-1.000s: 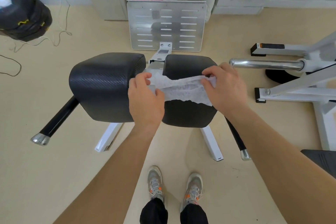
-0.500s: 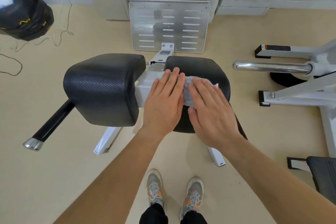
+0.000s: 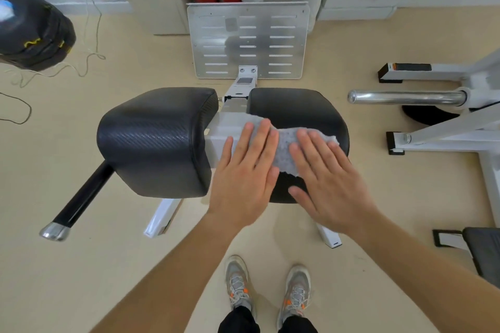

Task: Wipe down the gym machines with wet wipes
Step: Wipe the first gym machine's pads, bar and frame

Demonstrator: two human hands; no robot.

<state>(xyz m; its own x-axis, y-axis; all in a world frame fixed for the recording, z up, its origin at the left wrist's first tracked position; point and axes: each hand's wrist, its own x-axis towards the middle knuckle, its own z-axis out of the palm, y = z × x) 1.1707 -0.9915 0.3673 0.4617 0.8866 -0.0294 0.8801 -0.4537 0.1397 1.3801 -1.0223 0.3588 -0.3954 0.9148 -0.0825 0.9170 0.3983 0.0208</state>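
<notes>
A white wet wipe (image 3: 284, 147) lies spread on the right black pad (image 3: 297, 105) of a white-framed gym machine. My left hand (image 3: 244, 176) presses flat on the wipe's left part, fingers straight, partly over the white bar between the pads. My right hand (image 3: 328, 178) presses flat on the wipe's right part. The left black pad (image 3: 157, 140) sits beside them, untouched. Much of the wipe is hidden under both palms.
A slotted metal footplate (image 3: 247, 40) stands beyond the pads. A black handle with a chrome tip (image 3: 75, 208) juts out at lower left. Another white machine with a chrome bar (image 3: 405, 97) is at right. A black bag (image 3: 32, 32) and cords lie at left. My shoes (image 3: 266, 286) are below.
One second ago both hands held the wipe stretched out above the right pad. They then laid it down and now press it flat; since half a second ago the hands barely shifted.
</notes>
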